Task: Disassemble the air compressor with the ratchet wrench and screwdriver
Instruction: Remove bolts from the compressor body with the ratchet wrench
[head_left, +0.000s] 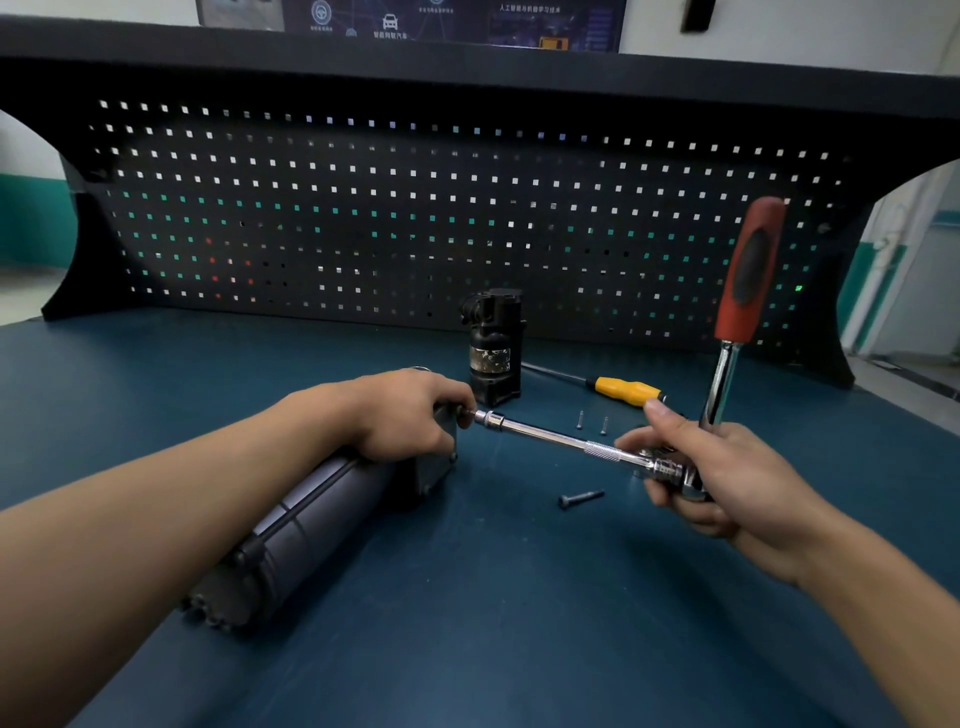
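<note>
Head view: the air compressor (311, 530) lies on its side on the blue surface (467, 649), left of centre, with its ribbed dark barrel running toward the lower left.
Handling: it looks stiff and fairly heavy, metal and hard plastic. The round barrel would probably roll, so the squared end block is the better place to hold it.
Left hand (410, 415): curled over that end block and pressing it down, fingertips right by the socket.
Extension bar (545, 437): chrome and rigid, it joins the socket at the compressor's end to the wrench head. Its knurled band would give grip for spinning by finger.
Black part (496, 348): stands upright behind the bar, near the pegboard (363, 208), apart from the work.
Loose bolt (581, 499): lies on the surface just below the bar, between the hands. It is small and likely to roll if nudged.
Small screws (592, 422): two, side by side beyond the bar.
Screwdriver (626, 389): yellow handle, lying free behind the screws.
Right hand (727, 467): fingers wrapped round the wrench head, thumb stretched out.
Ratchet wrench (750, 270): the red handle points upward. Swung down and away, it could meet the screwdriver and screws.
</note>
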